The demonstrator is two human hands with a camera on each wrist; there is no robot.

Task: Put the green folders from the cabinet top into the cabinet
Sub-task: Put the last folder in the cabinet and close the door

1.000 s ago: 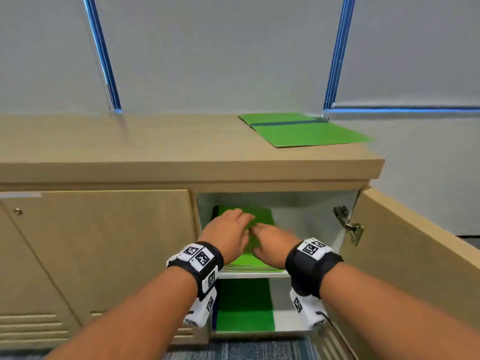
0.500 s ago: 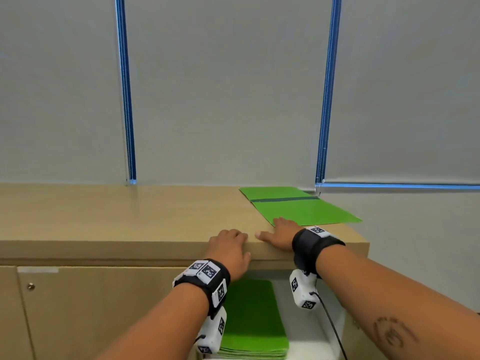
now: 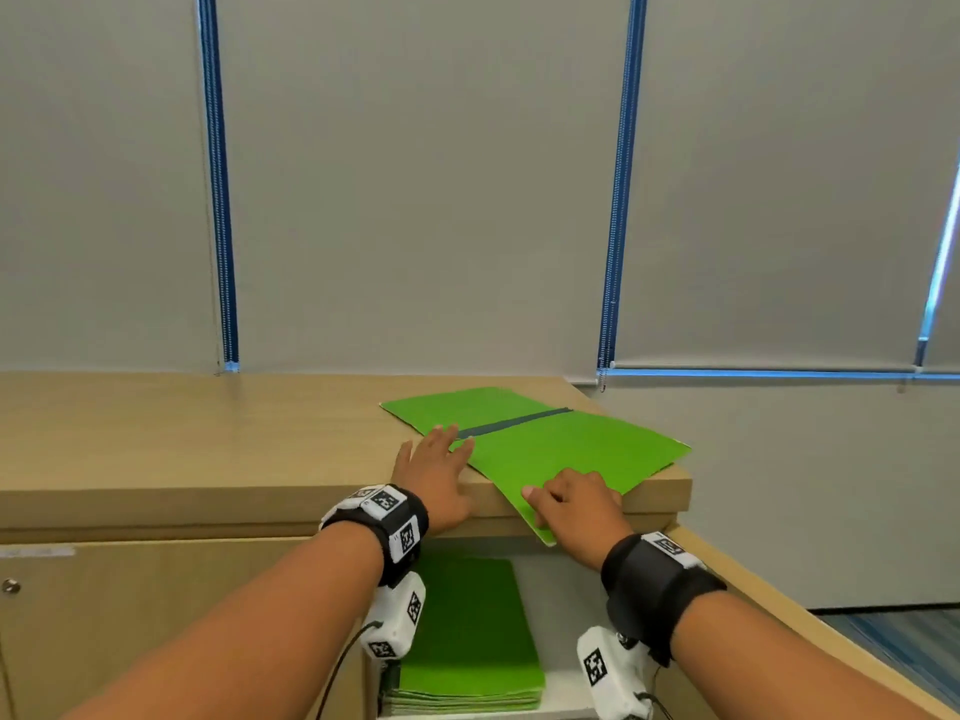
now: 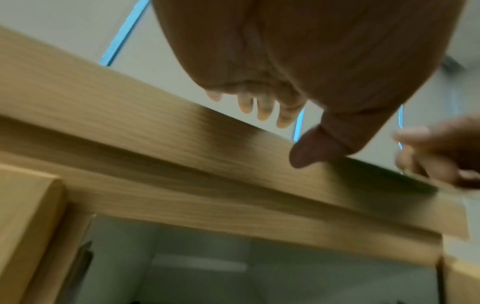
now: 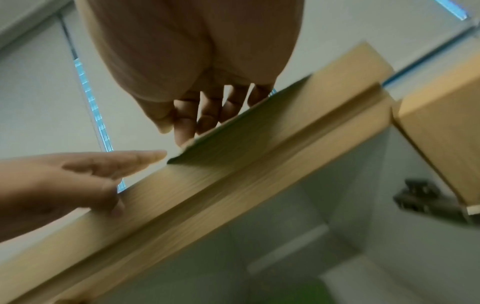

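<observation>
Gripping: your right hand point(image 3: 579, 504) has its fingers curled on the near corner of the green folder point(image 3: 550, 449), thumb pointing left; in the right wrist view those fingers point(image 5: 205, 115) come down onto the folder's edge. Whether the thumb is under the sheet, you cannot tell.
Left hand: your left hand point(image 3: 436, 472) lies flat with fingers spread and straight on the cabinet top point(image 3: 208, 433), its fingertips touching the folder's left edge beside the dark spine strip point(image 3: 514, 422). It holds nothing.
Folder on top: it lies open and flat just ahead of both hands, turned at an angle. Its near corner juts past the front edge of the top, under your right hand.
Folders inside: a stack of green folders point(image 3: 470, 636) rests on a shelf below and between your wrists, in the open cabinet point(image 3: 156, 615) compartment.
Door: the open cabinet door point(image 3: 810, 636) runs along under your right forearm; its hinge point(image 5: 426, 200) shows blurred in the right wrist view.
Beyond your fingertips: grey roller blinds point(image 3: 415, 174) with blue strips between them.
</observation>
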